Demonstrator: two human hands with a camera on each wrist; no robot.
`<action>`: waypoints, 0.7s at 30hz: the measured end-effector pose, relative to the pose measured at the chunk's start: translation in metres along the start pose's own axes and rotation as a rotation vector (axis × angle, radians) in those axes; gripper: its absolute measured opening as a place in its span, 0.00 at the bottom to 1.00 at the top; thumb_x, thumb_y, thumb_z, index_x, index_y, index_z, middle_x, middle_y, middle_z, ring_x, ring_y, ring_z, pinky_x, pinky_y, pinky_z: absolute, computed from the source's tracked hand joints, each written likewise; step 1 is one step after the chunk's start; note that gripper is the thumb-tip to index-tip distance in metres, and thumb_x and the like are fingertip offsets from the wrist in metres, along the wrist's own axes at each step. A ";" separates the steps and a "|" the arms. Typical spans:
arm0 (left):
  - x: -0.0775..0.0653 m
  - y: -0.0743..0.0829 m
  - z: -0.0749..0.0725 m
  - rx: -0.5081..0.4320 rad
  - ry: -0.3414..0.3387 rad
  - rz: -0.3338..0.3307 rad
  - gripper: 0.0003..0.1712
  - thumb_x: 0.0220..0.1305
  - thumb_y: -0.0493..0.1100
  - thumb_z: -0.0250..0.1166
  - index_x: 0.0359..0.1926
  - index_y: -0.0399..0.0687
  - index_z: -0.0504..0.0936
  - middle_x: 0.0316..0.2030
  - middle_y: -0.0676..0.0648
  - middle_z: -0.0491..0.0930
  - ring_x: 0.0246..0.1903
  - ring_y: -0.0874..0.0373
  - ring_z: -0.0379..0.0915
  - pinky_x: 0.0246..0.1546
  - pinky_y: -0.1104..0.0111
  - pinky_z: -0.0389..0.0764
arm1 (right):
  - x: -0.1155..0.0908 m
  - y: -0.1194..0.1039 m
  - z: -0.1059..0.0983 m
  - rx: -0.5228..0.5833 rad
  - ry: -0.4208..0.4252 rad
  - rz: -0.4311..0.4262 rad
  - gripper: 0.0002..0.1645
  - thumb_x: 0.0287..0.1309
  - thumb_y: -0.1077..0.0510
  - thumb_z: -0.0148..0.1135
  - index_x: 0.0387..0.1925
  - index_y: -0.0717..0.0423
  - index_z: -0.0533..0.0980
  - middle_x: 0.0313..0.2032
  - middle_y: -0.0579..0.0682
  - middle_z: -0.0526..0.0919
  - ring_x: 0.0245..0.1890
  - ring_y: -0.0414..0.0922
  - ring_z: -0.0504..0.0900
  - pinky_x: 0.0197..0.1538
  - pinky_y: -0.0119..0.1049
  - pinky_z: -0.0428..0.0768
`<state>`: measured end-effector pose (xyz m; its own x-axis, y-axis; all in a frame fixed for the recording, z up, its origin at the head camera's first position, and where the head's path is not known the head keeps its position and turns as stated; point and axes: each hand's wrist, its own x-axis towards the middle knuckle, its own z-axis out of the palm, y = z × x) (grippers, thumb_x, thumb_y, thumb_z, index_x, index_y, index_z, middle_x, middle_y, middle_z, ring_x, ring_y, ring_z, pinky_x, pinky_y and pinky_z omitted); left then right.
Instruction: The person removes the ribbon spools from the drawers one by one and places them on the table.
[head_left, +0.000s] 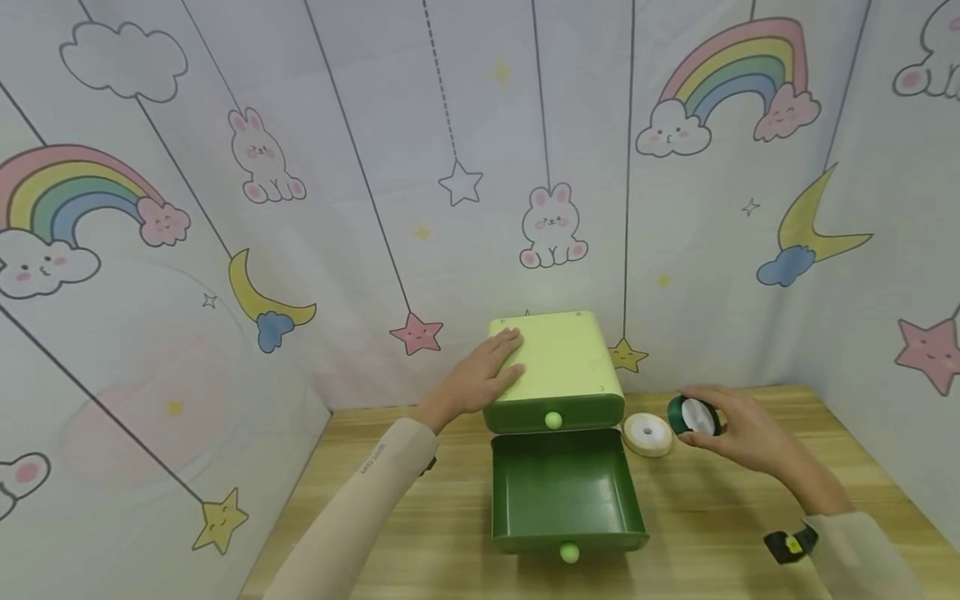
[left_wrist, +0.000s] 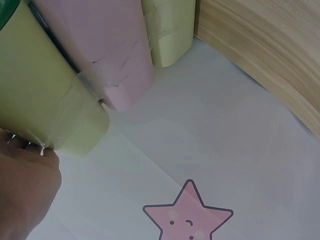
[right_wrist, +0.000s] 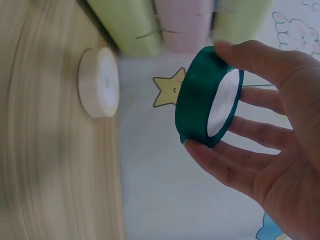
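A small drawer cabinet [head_left: 562, 354] with a pale green top stands against the back wall. My left hand [head_left: 480, 375] rests on the left part of its top, fingers stretched out. Below the front with its round knob, a dark green drawer [head_left: 558, 492] is pulled out, and its inside is bare. To the right of the cabinet, my right hand [head_left: 750, 425] holds a spool of dark green ribbon [right_wrist: 197, 97] between thumb and fingers, its white side toward the palm. A cream ribbon spool [head_left: 637, 442] lies flat on the table beside the cabinet.
The wood-grain table [head_left: 697, 542] meets a white cloth backdrop [head_left: 480, 108] printed with rabbits, stars, moons and rainbows. The wrist views show the cabinet's green and pink tiers [left_wrist: 117, 55], with clear tape across their sides.
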<state>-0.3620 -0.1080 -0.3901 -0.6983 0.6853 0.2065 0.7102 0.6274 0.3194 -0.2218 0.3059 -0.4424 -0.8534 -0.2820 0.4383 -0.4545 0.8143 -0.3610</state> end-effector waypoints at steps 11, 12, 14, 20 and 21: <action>0.000 0.003 -0.002 0.022 -0.018 -0.001 0.39 0.84 0.61 0.40 0.85 0.45 0.51 0.85 0.46 0.48 0.86 0.50 0.39 0.86 0.54 0.47 | 0.004 0.030 0.015 -0.033 -0.076 0.054 0.39 0.53 0.50 0.82 0.61 0.66 0.80 0.55 0.66 0.86 0.51 0.62 0.86 0.46 0.52 0.85; 0.000 0.003 -0.002 0.024 -0.021 -0.002 0.39 0.84 0.61 0.40 0.85 0.46 0.51 0.86 0.46 0.47 0.86 0.50 0.39 0.86 0.54 0.47 | 0.004 0.033 0.016 -0.031 -0.082 0.059 0.39 0.53 0.50 0.82 0.61 0.67 0.80 0.55 0.67 0.86 0.52 0.63 0.86 0.47 0.53 0.85; -0.001 0.003 -0.003 0.032 -0.029 -0.006 0.40 0.84 0.62 0.39 0.85 0.47 0.50 0.86 0.47 0.46 0.86 0.51 0.38 0.86 0.55 0.47 | 0.004 0.037 0.018 -0.025 -0.095 0.070 0.39 0.53 0.51 0.82 0.61 0.68 0.79 0.55 0.68 0.86 0.51 0.64 0.86 0.47 0.54 0.85; -0.002 0.003 -0.003 0.037 -0.039 -0.007 0.40 0.84 0.62 0.39 0.85 0.47 0.49 0.86 0.48 0.46 0.86 0.51 0.38 0.86 0.55 0.47 | 0.006 0.052 0.027 -0.017 -0.139 0.101 0.41 0.53 0.48 0.82 0.61 0.69 0.79 0.56 0.69 0.85 0.54 0.66 0.85 0.50 0.59 0.85; -0.002 0.003 -0.004 0.038 -0.038 -0.005 0.40 0.84 0.62 0.39 0.85 0.47 0.49 0.86 0.47 0.46 0.86 0.51 0.38 0.86 0.54 0.47 | 0.006 0.054 0.029 -0.022 -0.146 0.102 0.40 0.53 0.49 0.82 0.61 0.68 0.79 0.56 0.68 0.85 0.54 0.64 0.85 0.51 0.58 0.84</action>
<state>-0.3588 -0.1084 -0.3862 -0.6983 0.6955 0.1694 0.7103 0.6439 0.2845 -0.2594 0.3337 -0.4830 -0.9236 -0.2663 0.2759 -0.3592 0.8528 -0.3791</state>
